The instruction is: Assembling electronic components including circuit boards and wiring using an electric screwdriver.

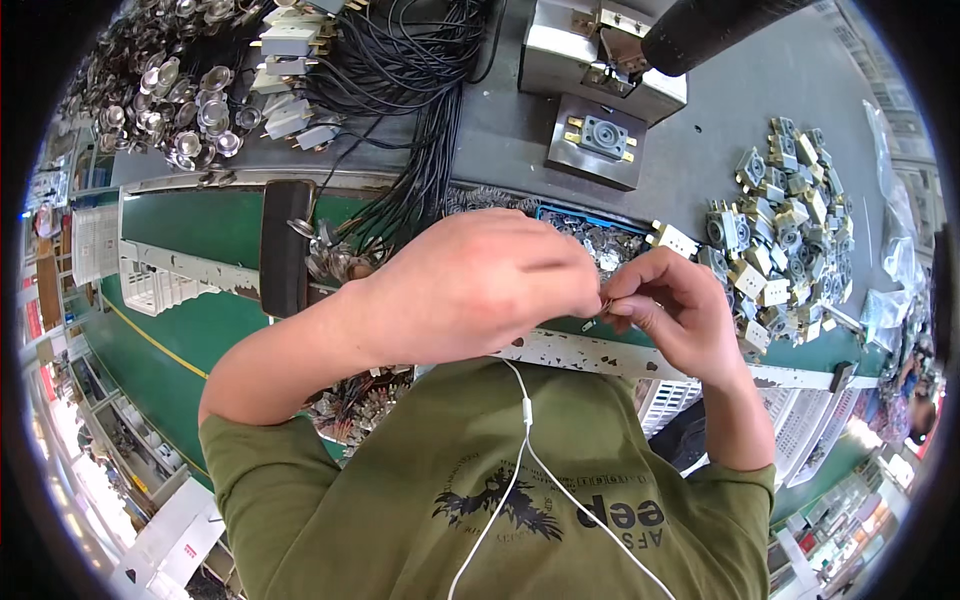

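My left hand (490, 285) reaches across my front with its back toward me, its fingertips closed together. They meet the fingers of my right hand (685, 315), where thumb and forefinger pinch something tiny. The small piece between the two hands is mostly hidden by the fingers, and its kind cannot be made out. Just beyond the hands lies a blue-edged tray (575, 217) of small metal pieces. A cream-coloured block with small holes (673, 240) lies beyond my right hand.
Ahead stands a metal press (600, 55), with a grey socket part (603, 137) on its steel block (590, 170). Many socket parts (785, 230) are heaped at the right. Black cables (415, 85) and round metal cups (190, 110) cover the far left. A dark upright bar (287, 250) stands left.
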Available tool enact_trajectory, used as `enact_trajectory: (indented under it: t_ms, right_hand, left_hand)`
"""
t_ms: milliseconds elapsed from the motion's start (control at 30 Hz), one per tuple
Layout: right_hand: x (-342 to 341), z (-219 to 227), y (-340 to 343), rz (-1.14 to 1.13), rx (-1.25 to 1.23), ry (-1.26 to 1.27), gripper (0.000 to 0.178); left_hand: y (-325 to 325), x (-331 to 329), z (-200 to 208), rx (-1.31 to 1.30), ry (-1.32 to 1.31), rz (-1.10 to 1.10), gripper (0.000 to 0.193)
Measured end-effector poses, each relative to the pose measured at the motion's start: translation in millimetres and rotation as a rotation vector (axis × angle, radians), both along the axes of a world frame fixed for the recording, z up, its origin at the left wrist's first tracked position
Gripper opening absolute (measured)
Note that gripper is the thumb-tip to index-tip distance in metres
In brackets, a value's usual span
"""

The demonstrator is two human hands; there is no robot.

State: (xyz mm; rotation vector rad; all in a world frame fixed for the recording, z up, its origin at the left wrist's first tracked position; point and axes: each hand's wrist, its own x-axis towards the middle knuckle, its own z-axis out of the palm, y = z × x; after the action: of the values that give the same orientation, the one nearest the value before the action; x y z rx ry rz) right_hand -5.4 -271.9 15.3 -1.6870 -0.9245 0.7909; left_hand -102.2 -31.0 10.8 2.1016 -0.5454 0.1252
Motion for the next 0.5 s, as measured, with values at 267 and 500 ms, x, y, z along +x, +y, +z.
enact_trajectory:
  t_ms: [267,500]
  right_hand:
    - [-3.7,-1.2,-1.6,-0.095,0.038,0.135,0.009]
    - [13.8,0.4,11.9,-0.115,-0.074,0.428,0.010]
  left_hand:
    - [-4.0,5.7,15.2,-0.222,0.415,0.038,0.014]
    - [1.0,16.2,12.6,-0.030,0.269,0.054,0.013]
